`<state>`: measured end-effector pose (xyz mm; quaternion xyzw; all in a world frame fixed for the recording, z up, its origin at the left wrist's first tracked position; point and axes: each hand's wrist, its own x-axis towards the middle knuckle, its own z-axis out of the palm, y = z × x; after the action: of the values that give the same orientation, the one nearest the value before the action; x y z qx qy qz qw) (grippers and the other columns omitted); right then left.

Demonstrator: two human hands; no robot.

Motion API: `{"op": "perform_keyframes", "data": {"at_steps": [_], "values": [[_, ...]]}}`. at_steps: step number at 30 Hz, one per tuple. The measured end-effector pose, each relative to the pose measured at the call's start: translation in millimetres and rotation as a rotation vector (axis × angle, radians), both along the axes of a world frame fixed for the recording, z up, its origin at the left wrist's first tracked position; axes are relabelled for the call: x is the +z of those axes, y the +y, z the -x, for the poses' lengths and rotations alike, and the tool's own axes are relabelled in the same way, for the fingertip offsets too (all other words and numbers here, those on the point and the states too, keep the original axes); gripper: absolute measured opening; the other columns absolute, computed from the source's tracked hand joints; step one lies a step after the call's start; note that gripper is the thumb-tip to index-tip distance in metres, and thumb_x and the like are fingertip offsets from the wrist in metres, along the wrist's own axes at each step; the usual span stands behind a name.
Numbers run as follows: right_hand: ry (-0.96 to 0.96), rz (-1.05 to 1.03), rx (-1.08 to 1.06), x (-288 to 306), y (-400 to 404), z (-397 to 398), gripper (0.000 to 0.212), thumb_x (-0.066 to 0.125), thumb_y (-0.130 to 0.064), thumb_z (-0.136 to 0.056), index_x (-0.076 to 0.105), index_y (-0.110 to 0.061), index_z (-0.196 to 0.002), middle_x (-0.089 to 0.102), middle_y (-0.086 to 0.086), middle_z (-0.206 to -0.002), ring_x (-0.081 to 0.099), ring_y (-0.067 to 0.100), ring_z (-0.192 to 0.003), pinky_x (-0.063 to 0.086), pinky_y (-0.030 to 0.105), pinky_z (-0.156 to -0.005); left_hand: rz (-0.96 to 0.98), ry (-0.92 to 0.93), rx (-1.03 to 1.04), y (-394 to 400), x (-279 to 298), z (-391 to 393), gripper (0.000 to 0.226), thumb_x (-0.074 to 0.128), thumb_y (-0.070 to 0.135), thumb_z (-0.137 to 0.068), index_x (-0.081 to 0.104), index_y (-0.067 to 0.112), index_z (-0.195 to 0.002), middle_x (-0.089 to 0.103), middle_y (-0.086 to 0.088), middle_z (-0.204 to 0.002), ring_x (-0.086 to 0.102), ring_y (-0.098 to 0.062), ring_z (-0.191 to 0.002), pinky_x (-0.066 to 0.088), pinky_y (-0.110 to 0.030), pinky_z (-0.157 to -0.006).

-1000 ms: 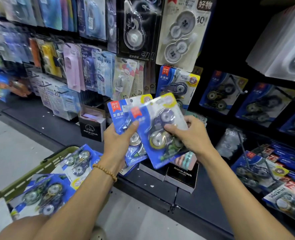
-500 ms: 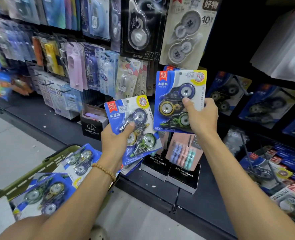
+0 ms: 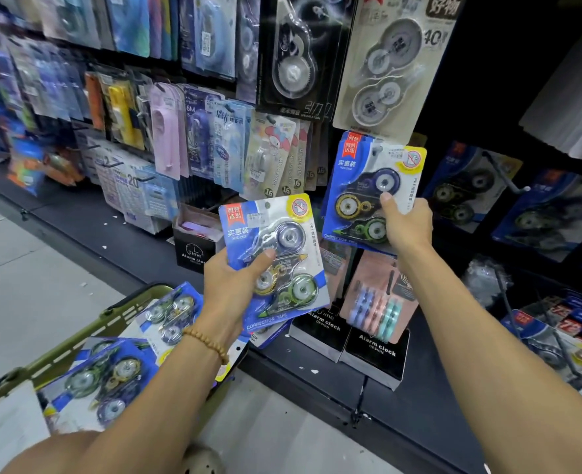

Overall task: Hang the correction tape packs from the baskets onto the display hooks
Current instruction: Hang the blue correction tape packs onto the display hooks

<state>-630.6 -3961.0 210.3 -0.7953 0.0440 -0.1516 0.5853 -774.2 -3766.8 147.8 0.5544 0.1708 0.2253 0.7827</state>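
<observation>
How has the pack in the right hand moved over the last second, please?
Yes: the right hand has lifted its correction tape pack up and rightward, from before the Alarm clock boxes to the display hook.

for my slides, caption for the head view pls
Right hand lifts a correction tape pack toward the hooks; left hand holds another.

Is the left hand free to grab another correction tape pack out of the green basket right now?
Probably not yet: the left hand already holds a pack, thumb across its front. The basket sits just below it with packs lying uncovered, so nothing else blocks the way.
</observation>
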Motion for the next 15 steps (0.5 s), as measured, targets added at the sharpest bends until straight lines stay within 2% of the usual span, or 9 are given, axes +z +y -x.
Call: {"op": "perform_keyframes", "data": {"at_steps": [2,4,6,7,9,11,12,15], "values": [[0.007,0.009,-0.015,-3.9,-3.8,-1.1,0.035,0.064,-0.037,-0.097,0.048,-0.012,-0.117,0.056,0.005,-0.114,0.058,0.02,-0.098,0.046,0.032,-0.077,-0.013,0.01,-0.025,-2.2,0.3,-1.4,0.013,0.077,0.01,-0.086,0.074,0.019,-0.094,0.079,0.006,-0.086,0.074,-0.011,-0.077,0.059,-0.034,-0.073],[-0.025,0.107,-0.112,-8.1,-10.7,5.2,0.042,0.067,-0.039,-0.093,0.048,-0.013,-0.121,0.054,0.005,-0.119,0.054,0.023,-0.11,0.047,0.038,-0.088,-0.028,0.006,-0.058,-7.8,2.5,-3.0,0.012,0.077,0.01,-0.086,0.075,0.017,-0.095,0.079,0.005,-0.087,0.073,-0.011,-0.078,0.059,-0.032,-0.075],[-0.1,0.18,-0.141,-9.8,-15.8,20.7,0.046,0.068,-0.04,-0.092,0.052,-0.013,-0.125,0.057,0.002,-0.118,0.053,0.022,-0.114,0.046,0.042,-0.097,-0.019,-0.017,-0.1,-16.0,5.8,-4.5,0.013,0.076,0.006,-0.086,0.074,0.015,-0.096,0.078,0.008,-0.084,0.072,-0.007,-0.075,0.058,-0.024,-0.068],[-0.116,0.16,-0.063,-10.8,-17.0,29.4,0.044,0.068,-0.04,-0.093,0.053,-0.013,-0.125,0.06,0.0,-0.112,0.057,0.019,-0.108,0.049,0.042,-0.096,-0.009,-0.027,-0.12,-20.6,7.6,-5.0,0.014,0.074,0.004,-0.087,0.073,0.014,-0.096,0.078,0.008,-0.082,0.072,-0.005,-0.072,0.057,-0.021,-0.064],[-0.033,0.06,0.203,-11.7,-15.4,50.4,0.043,0.067,-0.043,-0.094,0.056,-0.013,-0.124,0.068,-0.001,-0.103,0.065,0.014,-0.098,0.054,0.039,-0.093,0.017,-0.041,-0.156,-30.3,12.3,-6.4,0.014,0.073,0.003,-0.087,0.072,0.012,-0.097,0.078,0.006,-0.082,0.072,-0.008,-0.072,0.056,-0.021,-0.061],[0.064,0.066,0.435,-15.3,-11.8,69.0,0.048,0.07,-0.047,-0.088,0.061,-0.014,-0.123,0.073,-0.002,-0.105,0.069,0.014,-0.1,0.055,0.037,-0.091,0.031,-0.053,-0.187,-40.3,17.9,-7.6,0.014,0.073,0.002,-0.088,0.073,0.01,-0.099,0.079,0.0,-0.086,0.073,-0.014,-0.075,0.058,-0.024,-0.062],[0.072,0.062,0.497,-18.9,-10.4,74.7,0.046,0.074,-0.044,-0.086,0.063,-0.015,-0.121,0.075,-0.002,-0.106,0.071,0.015,-0.101,0.056,0.037,-0.091,0.041,-0.061,-0.204,-45.2,21.1,-7.9,0.014,0.072,0.002,-0.088,0.072,0.009,-0.1,0.079,-0.003,-0.088,0.073,-0.016,-0.075,0.058,-0.026,-0.063],[0.034,-0.011,0.495,-25.6,-12.5,76.8,0.031,0.079,-0.024,-0.088,0.067,-0.017,-0.116,0.077,0.0,-0.107,0.073,0.019,-0.1,0.058,0.041,-0.091,0.047,-0.069,-0.226,-54.9,29.1,-9.1,0.014,0.072,0.005,-0.089,0.072,0.009,-0.102,0.079,-0.006,-0.09,0.075,-0.018,-0.077,0.06,-0.029,-0.065]]}}
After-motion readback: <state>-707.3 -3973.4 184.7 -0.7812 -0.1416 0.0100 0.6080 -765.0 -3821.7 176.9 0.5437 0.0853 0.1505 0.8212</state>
